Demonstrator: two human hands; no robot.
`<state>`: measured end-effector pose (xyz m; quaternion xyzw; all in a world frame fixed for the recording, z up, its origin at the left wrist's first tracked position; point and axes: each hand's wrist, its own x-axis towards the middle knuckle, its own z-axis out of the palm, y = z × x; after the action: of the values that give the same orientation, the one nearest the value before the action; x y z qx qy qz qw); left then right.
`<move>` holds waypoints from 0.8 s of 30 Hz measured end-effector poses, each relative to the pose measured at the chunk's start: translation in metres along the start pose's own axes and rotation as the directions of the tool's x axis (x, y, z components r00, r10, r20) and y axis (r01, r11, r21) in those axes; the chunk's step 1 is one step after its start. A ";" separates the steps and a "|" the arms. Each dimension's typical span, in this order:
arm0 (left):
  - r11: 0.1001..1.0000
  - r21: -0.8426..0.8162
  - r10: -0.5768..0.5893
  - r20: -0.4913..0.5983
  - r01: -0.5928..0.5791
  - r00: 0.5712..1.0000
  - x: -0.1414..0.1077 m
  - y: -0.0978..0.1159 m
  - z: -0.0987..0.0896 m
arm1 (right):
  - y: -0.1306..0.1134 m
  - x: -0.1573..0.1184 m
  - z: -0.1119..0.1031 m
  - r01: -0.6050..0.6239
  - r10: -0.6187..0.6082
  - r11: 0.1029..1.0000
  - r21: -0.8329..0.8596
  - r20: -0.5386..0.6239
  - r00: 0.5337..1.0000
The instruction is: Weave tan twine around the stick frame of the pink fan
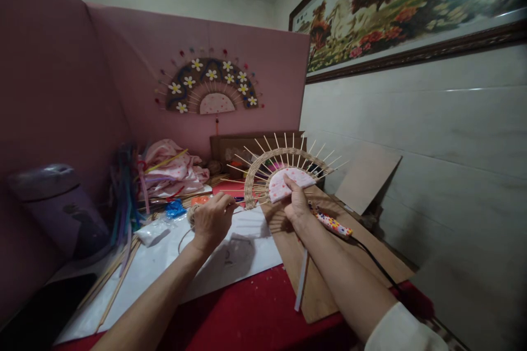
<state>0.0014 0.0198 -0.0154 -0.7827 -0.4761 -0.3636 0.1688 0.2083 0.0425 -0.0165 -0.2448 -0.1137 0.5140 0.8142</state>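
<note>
Right hand (297,207) with woven fan (276,185) above it (fingers probably behind).

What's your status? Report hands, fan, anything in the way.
Right hand gripping woven fan by its dotted base. Left hand beside fan's left edge, hold unclear. Fan's spokes jutting outward. Possible snag: corded tool beside right forearm.

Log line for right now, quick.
left hand: fingers bunched at left end of woven fan, hold unclear; right hand: grip on its dotted base; flowered fan: on pink panel behind
</note>
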 end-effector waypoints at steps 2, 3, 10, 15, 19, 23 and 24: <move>0.999 -0.019 -0.045 -0.033 0.044 0.998 0.001 0.000 -0.002 | 0.000 0.001 -0.001 -0.004 0.004 1.000 0.012 -0.012 1.000; 0.997 -0.033 -0.067 -0.052 0.065 0.996 0.002 -0.001 -0.003 | 0.000 0.002 -0.002 -0.001 0.002 1.000 0.021 -0.017 1.000; 0.922 -0.379 -0.157 -0.171 0.082 0.973 0.010 -0.013 -0.001 | -0.002 0.002 -0.003 -0.024 0.025 0.999 0.043 -0.028 0.999; 0.786 -0.600 -0.258 -0.104 0.147 0.960 0.014 -0.022 0.003 | -0.004 0.002 -0.005 -0.054 0.055 0.998 0.034 -0.032 0.998; 0.732 -0.662 -0.283 -0.078 0.162 0.956 0.014 -0.027 0.008 | -0.003 0.003 -0.005 -0.048 0.050 0.998 0.041 -0.045 0.998; 0.691 -0.701 -0.320 -0.078 0.177 0.944 0.012 -0.025 0.009 | -0.003 0.004 -0.006 -0.055 0.055 0.998 0.036 -0.013 0.998; 0.685 -0.706 -0.332 -0.081 0.181 0.940 0.012 -0.024 0.010 | -0.003 0.004 -0.006 -0.053 0.054 0.998 0.035 -0.009 0.999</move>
<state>-0.0125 0.0452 -0.0151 -0.6727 -0.3923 -0.6117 -0.1392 0.2151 0.0430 -0.0201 -0.2361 -0.0941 0.5363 0.8048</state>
